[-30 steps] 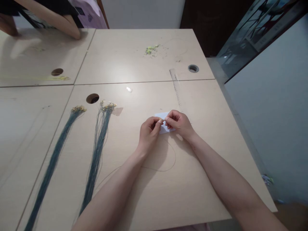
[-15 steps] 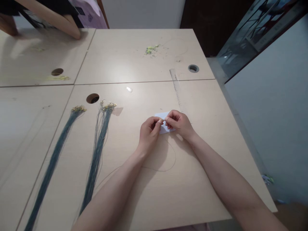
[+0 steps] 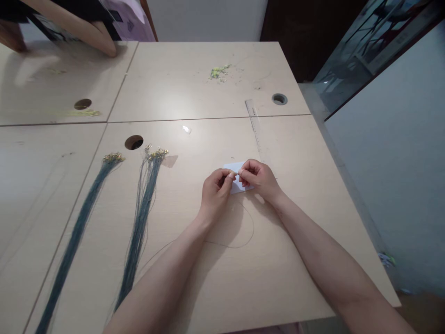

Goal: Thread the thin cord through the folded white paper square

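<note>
My left hand (image 3: 217, 188) and my right hand (image 3: 259, 178) meet above a small white card (image 3: 239, 186) on the table. Both are closed, thumb pinched against forefinger, with the fingertips nearly touching. A thin dark end of thread shows between them; its detail is too small to make out. Below the hands the same fine thread (image 3: 253, 227) curves in a loop over the tabletop and passes under my left forearm. Left of my arm lies a bundle of blue-green threads (image 3: 142, 222) with gold-coloured metal ends (image 3: 158, 154).
A second thread bundle (image 3: 81, 222) lies further left. Beyond my right hand is a clear ruler (image 3: 255, 124). Yellow-green scraps (image 3: 219, 72) lie at the back, near a cable hole (image 3: 279, 99). Another person's arm (image 3: 86, 30) rests on the far left table.
</note>
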`<state>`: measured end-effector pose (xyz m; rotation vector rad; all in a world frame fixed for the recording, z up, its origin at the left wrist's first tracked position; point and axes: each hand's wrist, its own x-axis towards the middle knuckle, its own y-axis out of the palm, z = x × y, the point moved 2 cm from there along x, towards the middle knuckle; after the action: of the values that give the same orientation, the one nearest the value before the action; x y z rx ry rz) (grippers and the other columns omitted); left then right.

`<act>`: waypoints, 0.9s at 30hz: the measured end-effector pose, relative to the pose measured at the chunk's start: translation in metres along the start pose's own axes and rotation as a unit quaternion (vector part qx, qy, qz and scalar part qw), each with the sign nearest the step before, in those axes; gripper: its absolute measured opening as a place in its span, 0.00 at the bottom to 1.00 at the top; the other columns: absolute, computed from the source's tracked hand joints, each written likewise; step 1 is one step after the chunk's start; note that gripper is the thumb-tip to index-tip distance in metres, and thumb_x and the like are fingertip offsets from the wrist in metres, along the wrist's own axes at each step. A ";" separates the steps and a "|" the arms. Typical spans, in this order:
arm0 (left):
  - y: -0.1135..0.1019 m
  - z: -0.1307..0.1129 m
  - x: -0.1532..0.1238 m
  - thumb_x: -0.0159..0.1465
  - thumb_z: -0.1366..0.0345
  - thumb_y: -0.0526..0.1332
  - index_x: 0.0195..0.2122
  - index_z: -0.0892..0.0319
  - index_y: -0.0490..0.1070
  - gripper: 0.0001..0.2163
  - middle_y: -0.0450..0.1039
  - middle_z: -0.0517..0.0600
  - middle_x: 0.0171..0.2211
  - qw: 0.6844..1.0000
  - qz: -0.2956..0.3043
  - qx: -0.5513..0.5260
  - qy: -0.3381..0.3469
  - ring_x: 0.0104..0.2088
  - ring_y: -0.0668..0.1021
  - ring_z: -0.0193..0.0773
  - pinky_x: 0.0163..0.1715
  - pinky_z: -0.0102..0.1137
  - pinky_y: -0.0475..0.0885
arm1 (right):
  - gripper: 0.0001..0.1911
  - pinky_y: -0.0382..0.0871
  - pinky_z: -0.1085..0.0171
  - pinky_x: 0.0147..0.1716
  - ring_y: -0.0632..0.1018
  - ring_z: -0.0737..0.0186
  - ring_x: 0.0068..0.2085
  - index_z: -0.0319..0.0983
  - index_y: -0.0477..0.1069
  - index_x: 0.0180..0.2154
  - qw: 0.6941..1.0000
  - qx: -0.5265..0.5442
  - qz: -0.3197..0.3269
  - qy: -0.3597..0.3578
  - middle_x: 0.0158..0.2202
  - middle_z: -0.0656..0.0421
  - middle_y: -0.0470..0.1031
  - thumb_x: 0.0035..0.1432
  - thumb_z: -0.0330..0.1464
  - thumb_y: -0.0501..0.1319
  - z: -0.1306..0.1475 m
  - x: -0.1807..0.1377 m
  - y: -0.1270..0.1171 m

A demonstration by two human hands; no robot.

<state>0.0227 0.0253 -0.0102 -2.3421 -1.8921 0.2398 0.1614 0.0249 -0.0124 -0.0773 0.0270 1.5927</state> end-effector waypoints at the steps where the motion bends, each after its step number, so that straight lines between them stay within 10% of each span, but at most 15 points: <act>1: 0.000 0.000 0.000 0.60 0.61 0.55 0.29 0.60 0.68 0.08 0.68 0.48 0.26 1.000 0.000 -0.001 0.001 0.26 0.67 0.31 0.26 0.27 0.60 | 0.06 0.64 0.68 0.22 0.69 0.70 0.20 0.38 0.63 0.23 1.000 0.000 -0.001 0.000 0.20 0.63 0.69 0.50 0.32 0.58 0.000 0.000 0.000; 27: -0.001 -0.002 0.000 0.58 0.63 0.57 0.34 0.58 0.72 0.07 0.72 0.50 0.31 1.000 -0.021 -0.019 0.000 0.29 0.71 0.34 0.28 0.29 0.64 | 0.07 0.64 0.68 0.22 0.69 0.70 0.20 0.39 0.63 0.23 1.000 0.003 -0.003 0.005 0.20 0.63 0.69 0.49 0.34 0.59 0.000 0.000 0.000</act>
<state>0.0217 0.0252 -0.0082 -2.3233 -1.9598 0.2015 0.1614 0.0250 -0.0126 -0.0820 0.0393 1.5863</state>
